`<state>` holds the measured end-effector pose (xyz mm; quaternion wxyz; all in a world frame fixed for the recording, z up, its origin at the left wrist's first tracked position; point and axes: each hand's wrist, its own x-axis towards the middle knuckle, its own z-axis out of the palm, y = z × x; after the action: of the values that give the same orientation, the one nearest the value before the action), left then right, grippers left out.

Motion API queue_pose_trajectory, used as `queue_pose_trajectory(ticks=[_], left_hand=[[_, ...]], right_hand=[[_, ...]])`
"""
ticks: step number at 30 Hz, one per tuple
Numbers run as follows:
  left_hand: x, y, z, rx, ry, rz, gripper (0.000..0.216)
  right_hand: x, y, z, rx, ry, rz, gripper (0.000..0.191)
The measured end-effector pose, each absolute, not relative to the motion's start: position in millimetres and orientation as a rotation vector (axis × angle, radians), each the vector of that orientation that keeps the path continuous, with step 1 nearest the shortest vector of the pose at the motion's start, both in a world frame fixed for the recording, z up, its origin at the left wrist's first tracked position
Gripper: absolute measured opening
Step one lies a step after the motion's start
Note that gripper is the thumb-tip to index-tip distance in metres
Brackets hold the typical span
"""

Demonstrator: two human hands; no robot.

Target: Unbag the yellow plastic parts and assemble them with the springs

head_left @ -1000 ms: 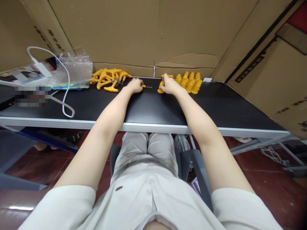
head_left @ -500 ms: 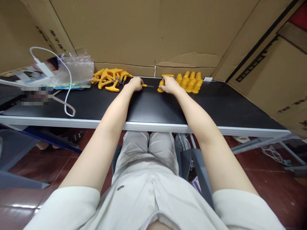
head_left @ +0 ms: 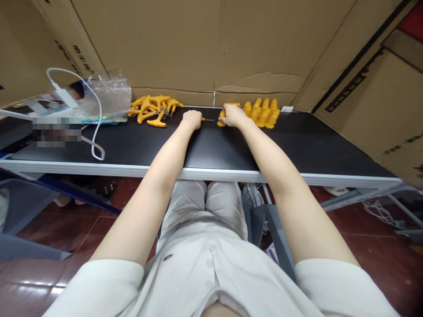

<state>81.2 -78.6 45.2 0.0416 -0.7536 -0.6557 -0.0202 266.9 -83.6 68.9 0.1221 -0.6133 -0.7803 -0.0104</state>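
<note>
Coiled wire spring (head_left: 209,119) between hands, yellow plastic cap (head_left: 220,121)

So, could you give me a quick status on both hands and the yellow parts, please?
Left hand closed on corkscrew piece. Right hand gripping yellow cap. Caps right, T-handles left. Gap between hands clear.

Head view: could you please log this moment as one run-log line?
left hand: closed on corkscrew | right hand: on yellow cap | T-handle pile: left | cap group: right | black table
</note>
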Motion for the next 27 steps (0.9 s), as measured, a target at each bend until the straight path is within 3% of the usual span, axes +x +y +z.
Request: queue_pose_trajectory(ticks=[13,21,27], left_hand=[[53.9,-64.8,29.2,-2.286,-2.214,-0.49,0.051],[61.4,-83.5,44.6,-2.255,-2.304,-0.335,0.055],[60.7,-81.2,43.3,-2.278,-2.237,-0.357,0.046]], right_hand=[[276.9,-76.9,46.7,-1.654,-2.212,0.056,0.039],[276.5,-75.7,42.6,-1.593,-2.266,0.119,0.041],[287.8,-60.7,38.6,-1.571,-2.3,-0.009,0.041]])
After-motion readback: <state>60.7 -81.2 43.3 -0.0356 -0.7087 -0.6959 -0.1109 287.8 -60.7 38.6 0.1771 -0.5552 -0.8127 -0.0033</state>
